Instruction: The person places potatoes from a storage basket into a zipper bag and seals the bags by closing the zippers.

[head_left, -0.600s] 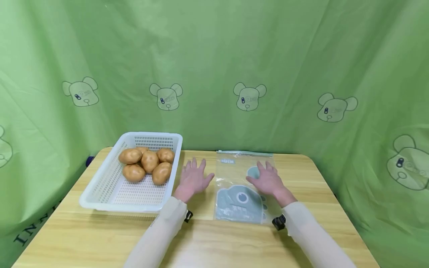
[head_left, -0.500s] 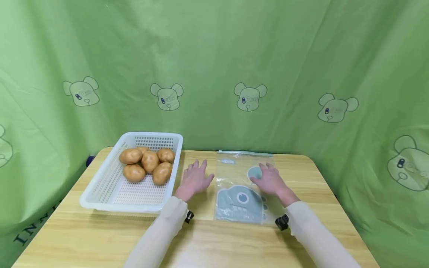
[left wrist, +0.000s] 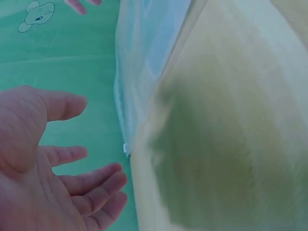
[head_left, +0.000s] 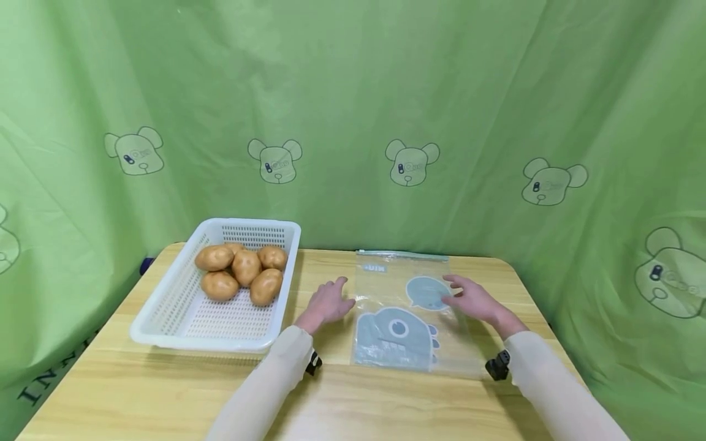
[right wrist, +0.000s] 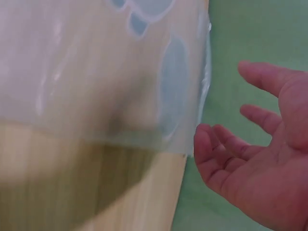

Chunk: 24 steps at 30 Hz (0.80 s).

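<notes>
A clear zip bag (head_left: 394,337) with a blue cartoon creature and a speech bubble printed on it lies flat on the table, its zip edge at the far side. My left hand (head_left: 328,302) hovers just left of the bag, thumb apart from loosely bent fingers. On the other side, my right hand (head_left: 475,299) is over the bag's right edge, with thumb and fingers spread and a gap between them. Both wrist views show the palms holding nothing; the left hand (left wrist: 62,163) and right hand (right wrist: 260,149) stay apart from the bag's surface there.
A white plastic basket (head_left: 198,340) stands on the left of the wooden table (head_left: 353,404). Several brown potatoes (head_left: 246,267) lie inside it. A green curtain (head_left: 342,110) with bear-head prints hangs behind and at both sides of the table.
My right hand has shifted right, from over the bag to its right edge, uncovering the printed bubble. My left hand has turned, its fingers drawn closer together. Bag and basket stay in place.
</notes>
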### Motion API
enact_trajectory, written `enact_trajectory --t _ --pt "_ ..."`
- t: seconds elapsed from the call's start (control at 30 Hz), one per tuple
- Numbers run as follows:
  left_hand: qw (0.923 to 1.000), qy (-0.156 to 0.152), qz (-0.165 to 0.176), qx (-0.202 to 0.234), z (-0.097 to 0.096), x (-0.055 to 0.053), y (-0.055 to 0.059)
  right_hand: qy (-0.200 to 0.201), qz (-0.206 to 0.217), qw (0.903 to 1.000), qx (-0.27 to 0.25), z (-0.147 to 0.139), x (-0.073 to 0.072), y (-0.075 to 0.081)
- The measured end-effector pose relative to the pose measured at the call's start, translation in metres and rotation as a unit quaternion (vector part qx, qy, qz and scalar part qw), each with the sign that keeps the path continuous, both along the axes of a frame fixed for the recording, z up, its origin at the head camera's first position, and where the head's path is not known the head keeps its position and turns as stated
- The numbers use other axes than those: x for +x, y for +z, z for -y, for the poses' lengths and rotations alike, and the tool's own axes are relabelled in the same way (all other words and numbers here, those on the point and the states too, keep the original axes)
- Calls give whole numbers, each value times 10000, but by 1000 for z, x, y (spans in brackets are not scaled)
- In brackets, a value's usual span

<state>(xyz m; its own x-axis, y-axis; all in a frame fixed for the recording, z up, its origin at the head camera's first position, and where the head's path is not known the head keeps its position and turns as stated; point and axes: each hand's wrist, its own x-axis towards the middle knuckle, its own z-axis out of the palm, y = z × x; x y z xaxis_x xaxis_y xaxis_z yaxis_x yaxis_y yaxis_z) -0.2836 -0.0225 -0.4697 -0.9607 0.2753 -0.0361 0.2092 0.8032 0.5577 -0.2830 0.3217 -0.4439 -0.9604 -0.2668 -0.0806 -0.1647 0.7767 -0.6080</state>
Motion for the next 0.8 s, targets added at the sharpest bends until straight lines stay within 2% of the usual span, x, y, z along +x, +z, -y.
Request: enact_trajectory --t 0.3,0.43,0.6,0.7,0.8 --pt "9960 -414 453 653 -4 -1 -11 -80 404 9991 -119 -16 3 -20" --pt "9938 -458 621 805 -6 -4 -16 -46 322 9994 -66 -21 2 -26" --pt "9914 -406 713 1024 -9 -8 -21 -48 414 9989 -190 -28 -1 -34" --pt "9858 -292 859 1414 -11 -10 -22 -180 495 9976 -458 -31 -2 -37" --pt "9754 -143 1060 1929 -14 -13 -24 -278 544 9952 -759 -32 -3 -40"
